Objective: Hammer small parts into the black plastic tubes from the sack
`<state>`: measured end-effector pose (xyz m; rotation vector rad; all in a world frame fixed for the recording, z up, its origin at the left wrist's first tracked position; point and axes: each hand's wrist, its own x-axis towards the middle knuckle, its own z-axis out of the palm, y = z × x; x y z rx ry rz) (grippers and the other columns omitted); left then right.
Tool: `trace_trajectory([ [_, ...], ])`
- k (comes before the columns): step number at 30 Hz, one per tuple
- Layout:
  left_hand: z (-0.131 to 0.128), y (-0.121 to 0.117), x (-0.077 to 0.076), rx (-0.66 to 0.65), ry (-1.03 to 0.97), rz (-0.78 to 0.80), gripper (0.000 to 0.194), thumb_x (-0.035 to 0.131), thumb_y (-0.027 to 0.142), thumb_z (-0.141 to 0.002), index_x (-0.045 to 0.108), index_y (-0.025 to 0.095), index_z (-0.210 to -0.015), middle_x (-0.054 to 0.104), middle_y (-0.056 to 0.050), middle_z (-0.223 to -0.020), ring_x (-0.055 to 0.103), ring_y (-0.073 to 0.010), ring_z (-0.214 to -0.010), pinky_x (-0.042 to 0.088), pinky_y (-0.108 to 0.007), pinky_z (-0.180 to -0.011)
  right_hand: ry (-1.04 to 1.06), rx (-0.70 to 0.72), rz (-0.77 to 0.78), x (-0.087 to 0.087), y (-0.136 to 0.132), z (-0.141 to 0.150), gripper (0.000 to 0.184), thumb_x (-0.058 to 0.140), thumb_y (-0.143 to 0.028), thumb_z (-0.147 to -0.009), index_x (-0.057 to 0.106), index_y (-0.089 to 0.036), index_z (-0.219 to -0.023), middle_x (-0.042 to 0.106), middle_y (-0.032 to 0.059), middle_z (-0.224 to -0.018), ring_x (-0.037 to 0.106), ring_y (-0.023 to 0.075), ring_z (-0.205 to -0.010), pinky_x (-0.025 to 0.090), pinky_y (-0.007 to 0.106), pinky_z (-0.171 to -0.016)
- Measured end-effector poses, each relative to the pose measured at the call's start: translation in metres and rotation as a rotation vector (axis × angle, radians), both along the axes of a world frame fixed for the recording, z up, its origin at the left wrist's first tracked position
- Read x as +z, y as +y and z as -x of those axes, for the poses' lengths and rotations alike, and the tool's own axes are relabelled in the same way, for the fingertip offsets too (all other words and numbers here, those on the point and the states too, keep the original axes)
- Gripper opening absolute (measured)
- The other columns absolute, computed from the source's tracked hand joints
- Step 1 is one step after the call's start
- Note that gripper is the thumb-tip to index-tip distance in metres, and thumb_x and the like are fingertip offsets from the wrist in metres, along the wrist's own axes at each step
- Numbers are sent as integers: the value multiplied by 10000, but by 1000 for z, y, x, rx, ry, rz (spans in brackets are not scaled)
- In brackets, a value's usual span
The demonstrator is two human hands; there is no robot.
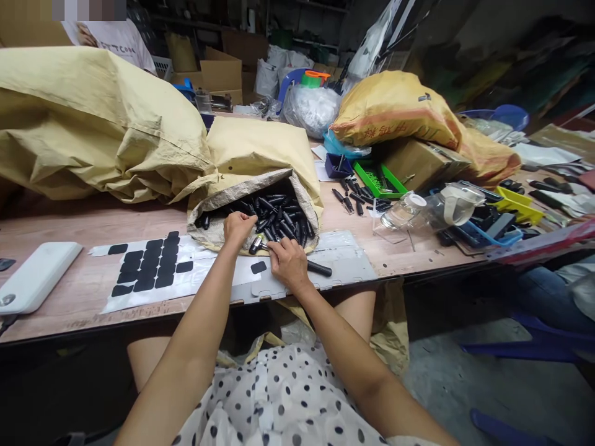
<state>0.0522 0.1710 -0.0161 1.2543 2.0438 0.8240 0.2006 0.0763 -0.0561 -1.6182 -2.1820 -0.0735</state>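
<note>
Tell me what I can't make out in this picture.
All in the head view:
Whether the black-and-silver piece joins the black rod: the right hand covers the gap.
Whether the left hand holds anything: too small against the black pieces.
How far back those pieces reach: the sack hides it.
Where the dark cable leads: cut off by the left edge.

Upper left: pale shirt (111, 38) on a person, dark capitals across it; partial reading "TTCO", first and last letters uncertain. Upper right of centre: yellow-orange sack (395, 102), row of red Chinese characters on its front, apparently upside down, too indistinct to transcribe. Further red marks to their right on same sack, also unreadable.
</note>
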Motion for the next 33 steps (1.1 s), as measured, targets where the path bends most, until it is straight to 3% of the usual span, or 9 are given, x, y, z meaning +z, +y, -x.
trace_trajectory([
  [5, -11, 1, 3, -28, 124, 10, 146, 674, 360, -727, 632, 240, -654, 735, -65, -810, 682, -276, -876, 480, -343, -745, -2, -2, 17, 2, 0, -1, 275, 561, -226, -958, 735, -279, -1165, 634, 67, -948, 505, 232, -916, 367, 320, -755],
  [10, 15, -22, 6, -142, -6, -232, 168, 632, 359, -766, 676, 199, -791, 704, -16, -781, 625, -198, -780, 466, -298, -740, -3, 7, 19, 3, -1, -2, 271, 557, -236, -967, 736, -286, -1164, 630, 70, -948, 508, 235, -920, 379, 321, -756],
  [12, 34, -41, 9, -259, -100, -293, 257, 639, 403, -773, 707, 179, -878, 716, -14, -830, 607, -180, -767, 467, -289, -736, -7, 6, 25, 3, -1, -2, 274, 561, -233, -966, 733, -290, -1171, 628, 71, -954, 507, 234, -922, 382, 321, -753],
  [14, 51, -60, 9, -447, -170, -255, 321, 669, 439, -761, 737, 177, -935, 723, -17, -856, 590, -175, -745, 468, -290, -716, -10, 5, 35, 3, -1, -2, 279, 556, -224, -970, 730, -290, -1178, 630, 71, -959, 507, 232, -919, 384, 320, -750],
  [16, 61, -76, 7, -641, -165, -176, 306, 726, 433, -726, 767, 200, -920, 726, -16, -852, 589, -187, -761, 475, -301, -726, -13, 2, 41, 3, 0, -2, 288, 543, -216, -979, 727, -288, -1189, 633, 71, -965, 507, 230, -916, 385, 318, -748],
  [18, 64, -86, 0, -755, -79, -145, 226, 765, 379, -701, 785, 227, -868, 724, -17, -841, 598, -214, -827, 482, -327, -785, -16, -2, 39, 3, 1, -2, 293, 531, -214, -988, 728, -285, -1193, 634, 73, -965, 508, 230, -916, 386, 315, -748],
  [21, 58, -92, -17, -747, 59, -227, 153, 740, 313, -740, 795, 245, -866, 706, -28, -840, 591, -244, -903, 477, -364, -851, -6, -8, 18, 3, 3, -3, 303, 521, -209, -996, 733, -282, -1199, 633, 74, -947, 514, 229, -909, 394, 309, -747],
  [25, 50, -93, -34, -673, 114, -363, 201, 722, 264, -750, 774, 241, -943, 696, -32, -874, 585, -253, -928, 478, -385, -879, 70, -12, -54, 6, -1, -8, 323, 480, -202, -1013, 738, -265, -1196, 633, 70, -923, 534, 216, -871, 430, 302, -777],
  [33, 50, -93, -40, -636, 92, -399, 89, 725, 268, -791, 720, 234, -873, 709, -31, -902, 594, -246, -928, 480, -377, -870, 291, 94, -34, 17, -33, -9, 372, 432, -212, -1034, 691, -255, -1297, 685, 57, -1018, 656, 168, -964, 518, 234, -843],
])
